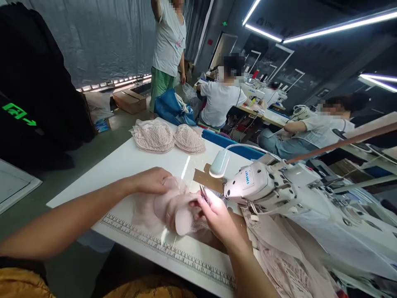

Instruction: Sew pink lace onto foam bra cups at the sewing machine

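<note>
A pale pink bra [169, 203] with smooth moulded cups and sheer fabric is held just above the white sewing table [114, 165], partly smeared by motion. My left hand [153, 180] is closed on its sheer upper edge; the fingertips are partly hidden by cloth. My right hand [217, 213] pinches the bra's other side and also holds small dark thread snips [204, 195], points upward. To the right of that hand is the head of a white sewing machine [260, 182]. Its needle area is mostly hidden.
Two stacks of pink lace cups [154, 136] lie at the table's far edge. A lamp [219, 162] hangs over brown cardboard [207, 178]. A ruler strip [167, 248] runs along the near edge. More lace [279, 265] lies at right. Co-workers [218, 101] are beyond.
</note>
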A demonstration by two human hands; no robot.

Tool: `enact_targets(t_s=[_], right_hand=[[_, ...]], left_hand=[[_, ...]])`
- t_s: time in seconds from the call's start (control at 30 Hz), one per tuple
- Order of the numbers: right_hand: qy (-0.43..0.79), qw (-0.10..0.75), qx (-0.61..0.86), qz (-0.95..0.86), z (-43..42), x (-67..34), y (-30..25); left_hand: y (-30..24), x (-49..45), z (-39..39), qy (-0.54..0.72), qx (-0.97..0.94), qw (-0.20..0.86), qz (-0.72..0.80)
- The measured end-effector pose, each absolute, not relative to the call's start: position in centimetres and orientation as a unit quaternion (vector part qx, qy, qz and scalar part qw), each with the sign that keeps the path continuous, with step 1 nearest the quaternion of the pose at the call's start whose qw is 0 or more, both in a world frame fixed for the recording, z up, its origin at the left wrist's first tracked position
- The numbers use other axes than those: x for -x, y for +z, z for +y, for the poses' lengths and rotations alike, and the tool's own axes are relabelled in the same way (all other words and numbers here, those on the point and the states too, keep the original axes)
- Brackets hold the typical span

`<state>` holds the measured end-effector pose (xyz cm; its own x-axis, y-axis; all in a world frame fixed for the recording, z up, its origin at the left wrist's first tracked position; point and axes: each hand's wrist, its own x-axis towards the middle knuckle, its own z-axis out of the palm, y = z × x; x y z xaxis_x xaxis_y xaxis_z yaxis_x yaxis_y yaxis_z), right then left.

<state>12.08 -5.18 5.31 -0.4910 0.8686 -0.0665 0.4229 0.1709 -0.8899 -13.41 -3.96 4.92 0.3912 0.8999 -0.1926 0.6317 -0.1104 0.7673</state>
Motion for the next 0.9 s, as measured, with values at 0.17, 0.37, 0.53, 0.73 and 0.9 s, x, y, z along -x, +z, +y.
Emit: enact_targets(t_s=[0.17, 0.37, 0.53, 0.73, 0.9], right_hand=[[0.355, 0.460, 0.350, -0.735, 1.1, -5.7, 5.8], [0.168, 0.550, 0.303, -0.759, 10.8, -1.3, 5.4], [0.203, 0.451, 0.432, -0.754, 15.2, -1.2, -0.2], [0.198, 0.427, 0.478, -0.742, 15.0, -2.7, -2.4], [0.201, 0.408, 0.456, -0.765, 12.0, -3.2, -0.9]], left_hand=[[10.8, 18.9, -1.0, 0.289, -0.743, 0.070, 0.600], [12.4, 22.0, 6.6, 0.366, -0.742, -0.158, 0.539], [5.5, 21.6, 9.7, 0.221, -0.769, -0.008, 0.600], [2.2, 21.6, 9.9, 0.209, -0.760, 0.048, 0.614], [3.1, 21.7, 9.8, 0.228, -0.744, 0.053, 0.626]])
